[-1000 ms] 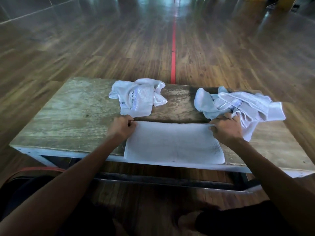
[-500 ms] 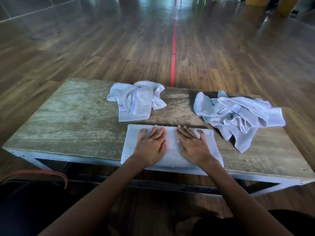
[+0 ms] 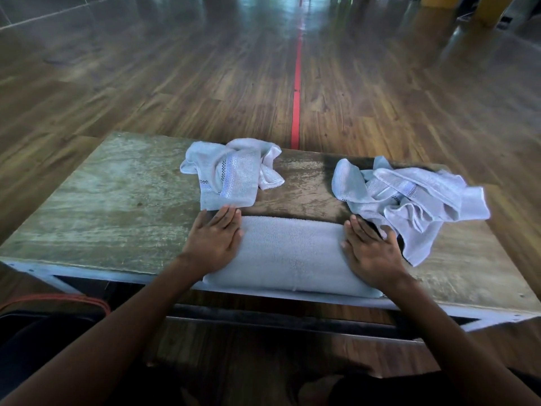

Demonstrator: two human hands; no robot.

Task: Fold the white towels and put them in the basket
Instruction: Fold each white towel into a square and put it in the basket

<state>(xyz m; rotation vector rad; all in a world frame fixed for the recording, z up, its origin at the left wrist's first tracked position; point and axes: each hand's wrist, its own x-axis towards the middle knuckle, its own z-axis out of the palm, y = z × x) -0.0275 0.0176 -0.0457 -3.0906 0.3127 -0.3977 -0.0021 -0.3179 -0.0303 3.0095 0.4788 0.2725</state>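
Note:
A folded white towel (image 3: 292,253) lies flat along the near edge of the wooden table (image 3: 117,206). My left hand (image 3: 213,238) rests palm down on its left end, fingers spread. On the towel's right end, my right hand (image 3: 370,250) presses flat in the same way. A crumpled white towel (image 3: 231,171) with a woven band sits just behind the left hand. Another rumpled heap of white towel (image 3: 409,197) lies at the right, touching my right hand's fingertips. The basket (image 3: 44,326) shows only as a dark rim with an orange-red handle at the lower left.
The table has a pale metal frame (image 3: 292,297) along its front edge. Beyond it stretches a wood-plank floor with a red line (image 3: 297,92) running away from me. My legs fill the dark bottom of the view.
My hands let go of the towel's far corners, pressed down at its middle, then slid apart to its two ends. The towel now lies flat and smooth.

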